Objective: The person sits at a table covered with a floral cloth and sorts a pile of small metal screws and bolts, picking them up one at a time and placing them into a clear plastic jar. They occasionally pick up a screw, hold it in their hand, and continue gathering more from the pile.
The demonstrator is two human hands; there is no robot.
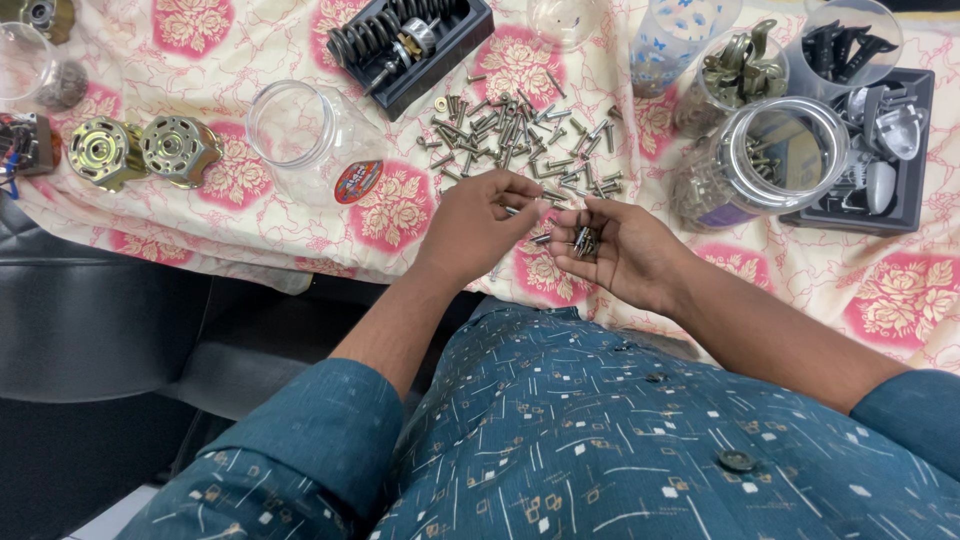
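My right hand [615,250] is cupped palm up over the table's front edge, with a small bunch of metal screws [584,240] lying in it. My left hand [482,222] is beside it, fingertips pinched on a single screw [512,210] close to the right palm. Just beyond both hands, a loose pile of screws [520,140] is spread on the floral tablecloth [400,205].
An empty clear jar [300,130] lies on its side at left, next to two brass-coloured round metal parts [140,150]. A jar of screws [750,165] lies at right by a black tray [915,150]. A black tray with springs [410,40] sits behind.
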